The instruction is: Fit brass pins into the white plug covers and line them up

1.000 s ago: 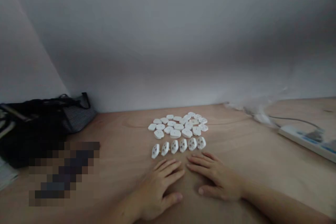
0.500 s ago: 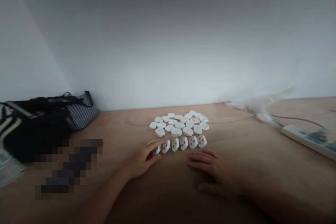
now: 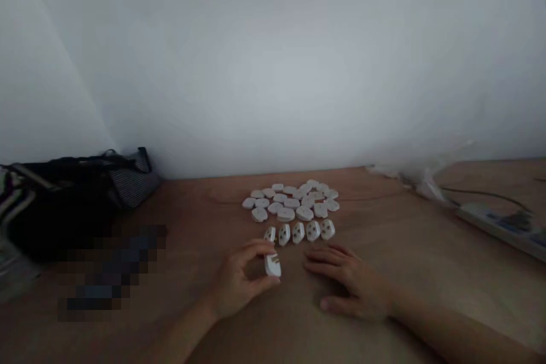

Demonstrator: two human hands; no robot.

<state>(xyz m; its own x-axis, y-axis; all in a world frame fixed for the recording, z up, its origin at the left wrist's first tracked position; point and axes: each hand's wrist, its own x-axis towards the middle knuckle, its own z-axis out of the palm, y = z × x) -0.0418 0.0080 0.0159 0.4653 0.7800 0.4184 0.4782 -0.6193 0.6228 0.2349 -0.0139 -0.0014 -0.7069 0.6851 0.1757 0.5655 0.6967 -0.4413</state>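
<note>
Adapter (image 3: 272, 267) was clamped edgewise in left hand (image 3: 238, 277), presumably for pin clearance, before adapter row (image 3: 298, 233); right hand (image 3: 358, 281) was rested open nearby.

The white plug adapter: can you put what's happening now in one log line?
left hand: pinching white plug adapter, prongs showing | right hand: palm down on table | adapter row: just beyond hands

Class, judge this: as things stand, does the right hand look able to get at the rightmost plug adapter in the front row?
Probably yes: the right hand rests palm-down, seemingly empty, just in front of the rightmost plug adapter, and nothing visible stands between them.
</note>
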